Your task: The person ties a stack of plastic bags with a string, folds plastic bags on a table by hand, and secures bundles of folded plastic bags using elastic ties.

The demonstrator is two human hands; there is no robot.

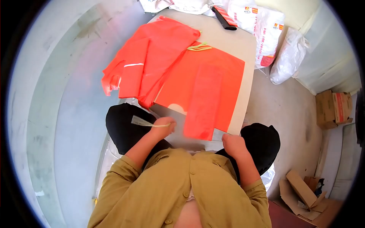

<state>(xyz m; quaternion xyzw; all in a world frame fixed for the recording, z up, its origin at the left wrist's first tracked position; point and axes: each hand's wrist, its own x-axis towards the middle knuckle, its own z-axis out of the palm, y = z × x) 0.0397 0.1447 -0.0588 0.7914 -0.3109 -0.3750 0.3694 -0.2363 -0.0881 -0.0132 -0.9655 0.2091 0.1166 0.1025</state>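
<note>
My left hand (164, 128) is closed around one end of a thin pale-yellow strip (150, 124). A clear, printed tag-like end (137, 120) sticks out to the left, over my knee. My right hand (233, 145) is closed at the near right corner of the board, by the orange sheet; what its fingers pinch, if anything, is hidden. A flat orange plastic sheet (232, 83) lies on the board with a narrower folded orange strip (203, 102) over it, overhanging the near edge. Several yellow-green strips (199, 47) rest at the sheet's far edge.
A crumpled pile of orange plastic (159, 49) covers the left of the beige board (249, 76). A black-and-orange object (224, 18) lies at its far edge. White printed sacks (268, 34) and a white bag (289, 57) stand behind. Cardboard boxes (332, 108) are at right.
</note>
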